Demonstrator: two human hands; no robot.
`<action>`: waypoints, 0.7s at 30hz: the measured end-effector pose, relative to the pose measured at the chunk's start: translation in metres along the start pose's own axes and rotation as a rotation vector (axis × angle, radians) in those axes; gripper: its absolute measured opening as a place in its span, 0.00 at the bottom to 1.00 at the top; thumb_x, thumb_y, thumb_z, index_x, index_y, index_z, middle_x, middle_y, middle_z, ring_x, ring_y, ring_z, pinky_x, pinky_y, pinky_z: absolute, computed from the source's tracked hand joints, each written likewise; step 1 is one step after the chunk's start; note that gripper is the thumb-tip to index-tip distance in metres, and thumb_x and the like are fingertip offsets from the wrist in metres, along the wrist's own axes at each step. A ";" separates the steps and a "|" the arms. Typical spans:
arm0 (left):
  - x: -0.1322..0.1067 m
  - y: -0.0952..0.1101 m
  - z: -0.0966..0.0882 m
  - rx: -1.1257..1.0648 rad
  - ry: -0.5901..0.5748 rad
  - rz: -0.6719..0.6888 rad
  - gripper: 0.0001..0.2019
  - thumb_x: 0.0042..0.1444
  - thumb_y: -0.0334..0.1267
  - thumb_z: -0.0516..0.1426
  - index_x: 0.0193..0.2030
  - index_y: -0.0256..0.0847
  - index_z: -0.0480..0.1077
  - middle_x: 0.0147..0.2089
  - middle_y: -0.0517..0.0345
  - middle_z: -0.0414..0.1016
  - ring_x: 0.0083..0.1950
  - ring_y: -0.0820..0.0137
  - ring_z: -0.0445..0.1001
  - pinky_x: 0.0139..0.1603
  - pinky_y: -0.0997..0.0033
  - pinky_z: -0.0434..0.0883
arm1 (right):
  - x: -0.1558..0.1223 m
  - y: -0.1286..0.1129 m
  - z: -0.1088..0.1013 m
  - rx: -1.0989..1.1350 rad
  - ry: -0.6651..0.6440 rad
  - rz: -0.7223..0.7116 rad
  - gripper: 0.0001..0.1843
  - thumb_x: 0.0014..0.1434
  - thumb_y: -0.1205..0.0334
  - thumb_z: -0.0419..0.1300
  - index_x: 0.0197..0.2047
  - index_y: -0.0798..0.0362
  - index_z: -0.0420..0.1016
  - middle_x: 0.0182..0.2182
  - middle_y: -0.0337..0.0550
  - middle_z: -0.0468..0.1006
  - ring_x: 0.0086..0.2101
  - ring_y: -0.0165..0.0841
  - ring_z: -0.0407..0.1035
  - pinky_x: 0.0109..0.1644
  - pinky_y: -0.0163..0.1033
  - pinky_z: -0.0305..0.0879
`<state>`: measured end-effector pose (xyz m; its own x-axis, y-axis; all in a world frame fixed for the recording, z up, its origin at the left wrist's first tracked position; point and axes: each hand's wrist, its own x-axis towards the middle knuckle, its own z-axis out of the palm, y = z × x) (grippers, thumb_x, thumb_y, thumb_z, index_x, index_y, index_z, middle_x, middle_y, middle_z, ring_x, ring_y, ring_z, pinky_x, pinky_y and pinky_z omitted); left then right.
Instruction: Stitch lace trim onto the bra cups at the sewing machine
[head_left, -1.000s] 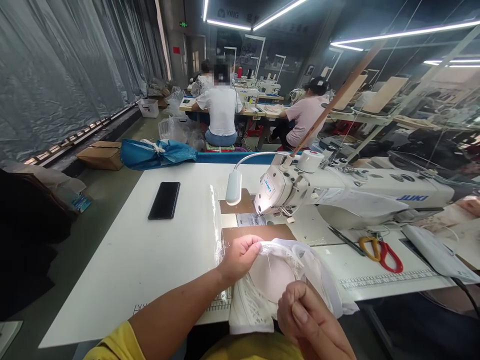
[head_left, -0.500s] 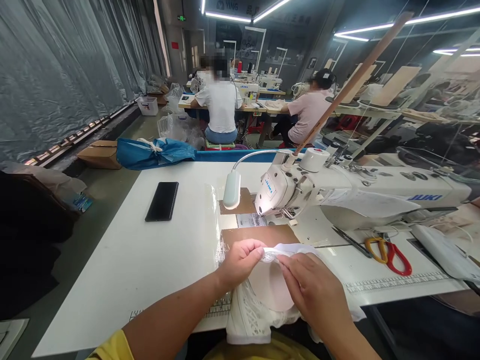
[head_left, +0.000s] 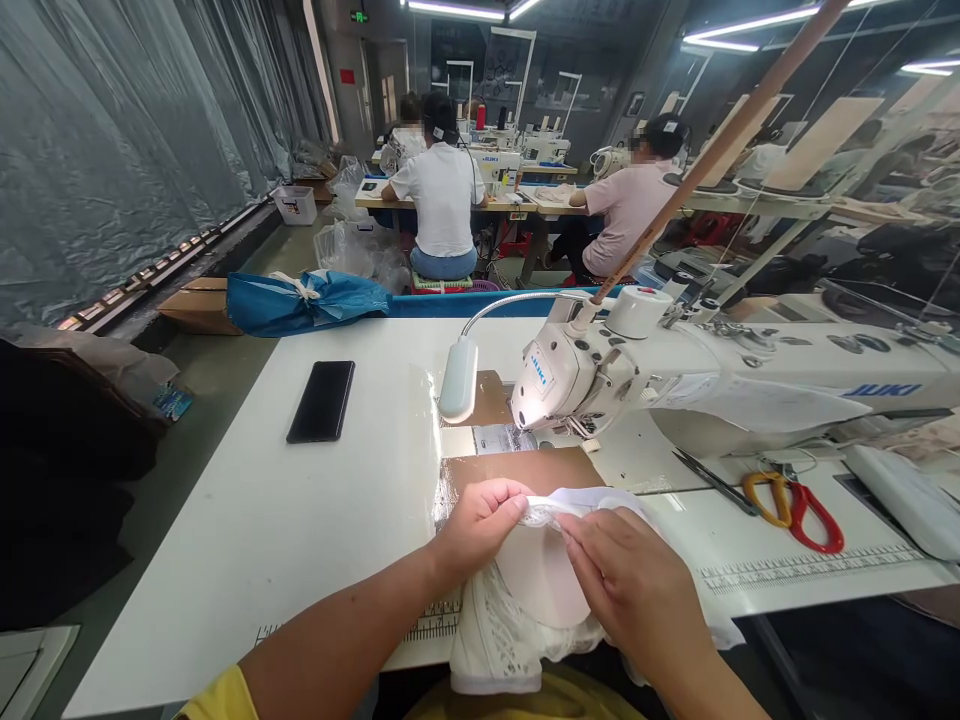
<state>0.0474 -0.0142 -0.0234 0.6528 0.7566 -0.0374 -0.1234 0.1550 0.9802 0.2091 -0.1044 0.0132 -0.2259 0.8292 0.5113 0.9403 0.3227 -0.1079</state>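
A white lace garment with a pale pink padded cup [head_left: 536, 580] lies at the near edge of the white sewing table [head_left: 285, 520]. My left hand [head_left: 480, 525] is closed in a pinch on its upper lace edge. My right hand [head_left: 630, 585] pinches the same edge just to the right, fingers pressed together, and covers part of the cup. The white sewing machine [head_left: 675, 375] stands just beyond, its needle end over a brown plate [head_left: 510, 468].
A black phone [head_left: 321, 400] lies on the table's left half. Scissors with yellow and red handles [head_left: 795, 500] lie to the right, by a lamp on a gooseneck [head_left: 457, 378]. Two people sit with their backs to me at far tables. A blue bag [head_left: 300, 300] lies behind the table.
My right hand rose from the near edge and took hold of the lace edge beside my left hand. The view has shifted slightly; my left hand kept its grip.
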 end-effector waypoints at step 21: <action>-0.003 0.000 0.001 0.113 0.025 0.051 0.13 0.61 0.41 0.52 0.39 0.34 0.73 0.37 0.54 0.73 0.38 0.71 0.68 0.40 0.73 0.65 | 0.004 -0.006 0.002 -0.004 0.085 0.010 0.07 0.60 0.73 0.54 0.37 0.61 0.74 0.25 0.44 0.72 0.29 0.33 0.61 0.34 0.39 0.57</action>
<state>0.0465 -0.0173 -0.0231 0.6290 0.7773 0.0099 -0.0704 0.0443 0.9965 0.2024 -0.1021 0.0145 -0.1939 0.7908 0.5805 0.9436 0.3123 -0.1102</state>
